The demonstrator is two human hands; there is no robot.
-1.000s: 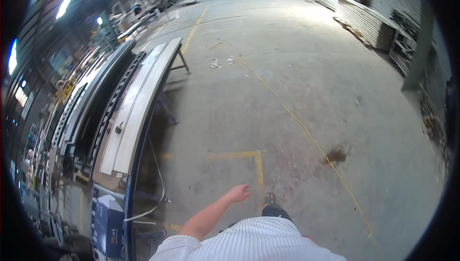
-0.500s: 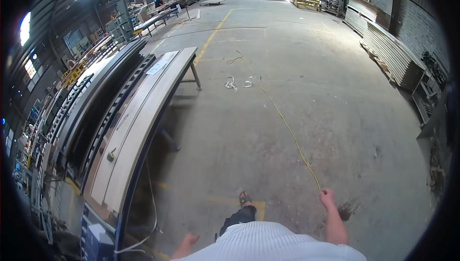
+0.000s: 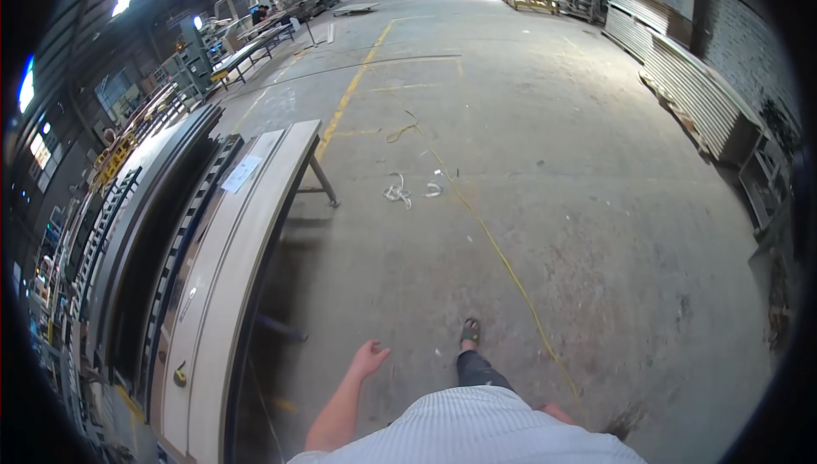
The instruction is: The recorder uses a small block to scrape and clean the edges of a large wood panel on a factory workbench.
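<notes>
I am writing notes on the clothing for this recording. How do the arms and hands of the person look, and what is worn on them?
The left forearm is bare, with no sleeve over the visible part. The left hand wears no glove, and no ring or watch can be made out. Of the right hand only a small bare part shows past the white, finely striped shirt; nothing worn on it can be seen.

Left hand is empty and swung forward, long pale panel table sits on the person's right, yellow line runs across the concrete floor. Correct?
Not quite. In the head view the long pale panel table stands on the person's left, not the right. The rest holds: the left hand is empty and forward, and the yellow line crosses the grey concrete floor.
</notes>
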